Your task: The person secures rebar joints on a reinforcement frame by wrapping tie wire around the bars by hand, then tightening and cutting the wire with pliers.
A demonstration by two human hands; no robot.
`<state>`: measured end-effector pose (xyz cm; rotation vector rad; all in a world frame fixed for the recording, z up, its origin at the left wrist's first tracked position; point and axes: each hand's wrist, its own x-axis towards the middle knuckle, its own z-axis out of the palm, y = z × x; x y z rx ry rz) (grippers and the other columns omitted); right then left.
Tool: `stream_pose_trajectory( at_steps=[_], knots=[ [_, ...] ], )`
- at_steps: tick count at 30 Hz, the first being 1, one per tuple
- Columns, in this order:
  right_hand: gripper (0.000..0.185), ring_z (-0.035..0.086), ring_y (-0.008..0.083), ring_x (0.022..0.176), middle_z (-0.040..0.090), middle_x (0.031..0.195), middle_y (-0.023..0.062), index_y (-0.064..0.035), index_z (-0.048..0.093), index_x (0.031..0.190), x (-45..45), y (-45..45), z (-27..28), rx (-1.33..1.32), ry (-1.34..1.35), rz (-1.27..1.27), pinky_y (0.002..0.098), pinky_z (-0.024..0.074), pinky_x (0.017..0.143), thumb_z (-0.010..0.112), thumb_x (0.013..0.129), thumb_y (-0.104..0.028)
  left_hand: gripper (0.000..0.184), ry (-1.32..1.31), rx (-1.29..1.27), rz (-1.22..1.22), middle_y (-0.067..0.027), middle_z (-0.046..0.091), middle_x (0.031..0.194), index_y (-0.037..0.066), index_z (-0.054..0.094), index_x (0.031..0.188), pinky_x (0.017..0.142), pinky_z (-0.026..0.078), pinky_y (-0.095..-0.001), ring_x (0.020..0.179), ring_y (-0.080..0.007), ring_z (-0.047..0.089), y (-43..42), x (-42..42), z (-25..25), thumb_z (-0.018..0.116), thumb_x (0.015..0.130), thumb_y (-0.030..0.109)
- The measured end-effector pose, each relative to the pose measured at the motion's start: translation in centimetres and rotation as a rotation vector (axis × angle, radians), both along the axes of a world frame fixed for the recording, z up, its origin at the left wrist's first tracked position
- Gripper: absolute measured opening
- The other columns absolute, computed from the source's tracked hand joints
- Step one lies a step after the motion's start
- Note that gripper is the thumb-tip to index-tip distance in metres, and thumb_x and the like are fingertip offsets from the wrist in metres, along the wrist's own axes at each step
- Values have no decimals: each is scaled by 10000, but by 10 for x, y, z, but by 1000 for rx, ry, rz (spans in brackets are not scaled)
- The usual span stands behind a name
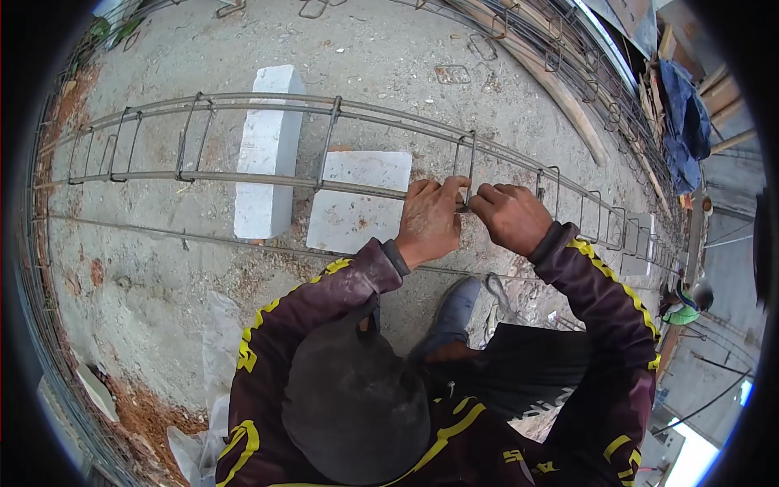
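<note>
A long rebar cage (pixel 243 177) runs across the view, made of thin steel bars with rectangular stirrups (pixel 329 138) around them. My left hand (pixel 432 221) closes around a lower bar where a stirrup (pixel 472 154) meets it. Close beside it, my right hand (pixel 513 217) pinches at that same corner; what sits between its fingertips is too small to make out. Under the cage lie a tall white block (pixel 266 154) and a flatter white block (pixel 361 203), just left of my hands.
Loose stirrups (pixel 452 75) lie on the concrete ground (pixel 365 49). Timber (pixel 560 105) and more rebar line the upper right. Another white block (pixel 639 243) stands beneath the cage's right end. A person in green (pixel 684 308) is far right. Plastic sheeting (pixel 219 349) lies lower left.
</note>
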<state>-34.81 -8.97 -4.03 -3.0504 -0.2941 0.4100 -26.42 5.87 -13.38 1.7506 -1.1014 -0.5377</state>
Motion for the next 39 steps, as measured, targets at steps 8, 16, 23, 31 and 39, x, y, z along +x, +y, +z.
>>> stream_pose_trajectory(
  at_steps=[8, 16, 23, 31, 39],
  knots=[
    [62, 637, 300, 617, 604, 702, 155, 22, 640, 816, 17, -20, -26, 422, -48, -467, 408, 501, 584, 655, 802, -37, 707, -1, 22, 26, -102, 690, 992, 63, 364, 1371, 988, 349, -447, 1024, -316, 616, 1, 1, -4, 595, 707, -15],
    [208, 614, 184, 501, 631, 621, 101, 31, 625, 730, -23, -3, -32, 1378, 460, -1393, 333, 487, 433, 686, 849, -128, 592, 8, 71, -35, -90, 700, 1031, 74, 448, 1270, 1000, 336, -445, 1042, -292, 622, -2, 3, 4, 588, 705, -32],
    [392, 706, 216, 763, 712, 896, 168, 58, 690, 1065, -75, -32, -16, 1374, 165, -1154, 326, 583, 737, 633, 950, -313, 511, -74, 572, -304, -124, 685, 636, 29, 655, 791, 609, 512, -391, 628, -253, 693, -51, 47, 4, 558, 932, 510],
    [751, 642, 430, 1039, 661, 1117, 278, 83, 600, 1198, -256, -118, -169, 55, 708, -1215, 490, 515, 903, 656, 833, -570, 598, 155, 663, -387, -116, 658, 594, 5, 682, 698, 744, 520, -432, 683, -293, 692, -65, 42, 5, 497, 940, 519],
    [665, 680, 380, 974, 693, 960, 243, 10, 533, 1273, -291, -188, -320, 50, 93, -1298, 450, 538, 849, 684, 842, -474, 569, 186, 640, -390, -103, 641, 575, 10, 654, 724, 622, 509, -376, 554, -203, 646, -62, 48, -6, 507, 958, 507]
  ],
)
